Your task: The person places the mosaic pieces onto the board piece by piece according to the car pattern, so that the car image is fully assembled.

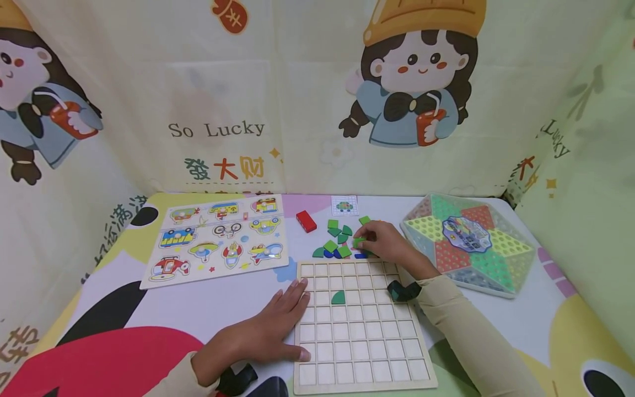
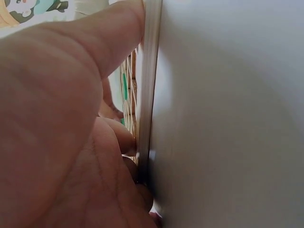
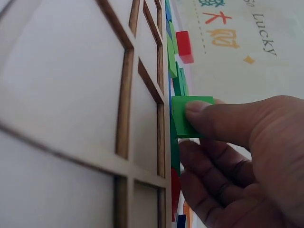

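A wooden grid board (image 1: 364, 353) lies in front of me, with one green quarter-circle tile (image 1: 338, 298) in a cell of its upper part. Along the board's left edge rests my left hand (image 1: 268, 322), fingers extended and thumb spread, touching the rim; the left wrist view shows the edge (image 2: 151, 71) close up. Beyond the far edge, my right hand (image 1: 389, 242) pinches a green square tile (image 3: 181, 124) between thumb and fingers. Loose green tiles (image 1: 334, 232), squares and rounded pieces, lie there with a few blue ones (image 1: 328, 253) beside it.
A small pattern card (image 1: 344, 206) and a red block (image 1: 306, 221) lie behind the tiles. On the left is a vehicle peg puzzle (image 1: 218, 242). A hexagonal Chinese checkers box (image 1: 466, 237) stands to the right. A printed curtain (image 1: 307, 99) hangs behind the table.
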### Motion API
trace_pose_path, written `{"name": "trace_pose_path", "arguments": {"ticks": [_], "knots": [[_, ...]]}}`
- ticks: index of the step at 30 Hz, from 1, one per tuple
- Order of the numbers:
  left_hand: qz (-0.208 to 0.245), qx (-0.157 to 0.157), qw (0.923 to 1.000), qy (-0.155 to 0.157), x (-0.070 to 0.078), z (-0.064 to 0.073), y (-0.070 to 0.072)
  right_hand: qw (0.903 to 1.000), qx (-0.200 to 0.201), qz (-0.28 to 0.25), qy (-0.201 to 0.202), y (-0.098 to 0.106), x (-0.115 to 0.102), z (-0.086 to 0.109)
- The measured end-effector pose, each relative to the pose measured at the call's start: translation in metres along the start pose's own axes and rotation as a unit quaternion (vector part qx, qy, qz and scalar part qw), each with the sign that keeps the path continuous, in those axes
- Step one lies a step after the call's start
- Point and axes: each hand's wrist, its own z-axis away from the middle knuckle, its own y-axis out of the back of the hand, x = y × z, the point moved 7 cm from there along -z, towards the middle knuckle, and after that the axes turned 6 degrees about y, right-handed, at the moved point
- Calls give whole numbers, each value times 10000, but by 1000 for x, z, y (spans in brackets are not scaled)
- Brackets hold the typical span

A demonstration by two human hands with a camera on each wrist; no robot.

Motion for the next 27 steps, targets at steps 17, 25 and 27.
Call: {"name": "trace_pose_path", "arguments": {"ticks": [17,25,27], "knots": [[-56,25,10000,-50,-2,-1,-1,9989,22,-376,282,6,-13,13],[-65,36,10000,-39,-3,-2,-2,9956,-115,-525,774,5,-26,21],[-64,34,10000,-43,-2,-2,-2,9956,-155,-489,785,4,-28,23]]}}
